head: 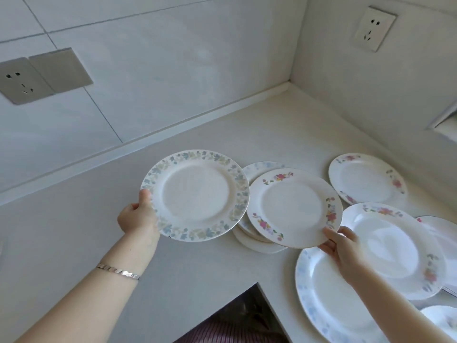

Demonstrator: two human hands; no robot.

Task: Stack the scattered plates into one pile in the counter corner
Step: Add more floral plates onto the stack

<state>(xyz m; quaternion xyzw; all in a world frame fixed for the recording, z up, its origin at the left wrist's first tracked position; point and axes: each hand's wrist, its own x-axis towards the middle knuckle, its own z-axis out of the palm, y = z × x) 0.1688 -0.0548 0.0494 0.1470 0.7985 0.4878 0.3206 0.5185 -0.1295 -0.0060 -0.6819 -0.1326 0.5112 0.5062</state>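
Observation:
My left hand (137, 217) grips the left rim of a plate with a blue-green leaf border (195, 195), held above the counter. My right hand (340, 246) holds the near rim of a plate with pink flowers (294, 206), which hovers over a small pile of plates (257, 243) on the white counter (74, 231). A pink-flowered plate (366, 180) lies alone further right. Another pink-flowered plate (388, 246) overlaps a large blue-patterned plate (326, 293) at the front right. The counter corner (288, 86) lies beyond the plates.
More plates peek in at the right edge (442, 233) and bottom right (442, 318). Wall sockets sit on the left wall (37, 78) and right wall (376, 28). The counter has a cut-out front edge (257, 284) near me. A ledge (445, 120) juts from the right wall.

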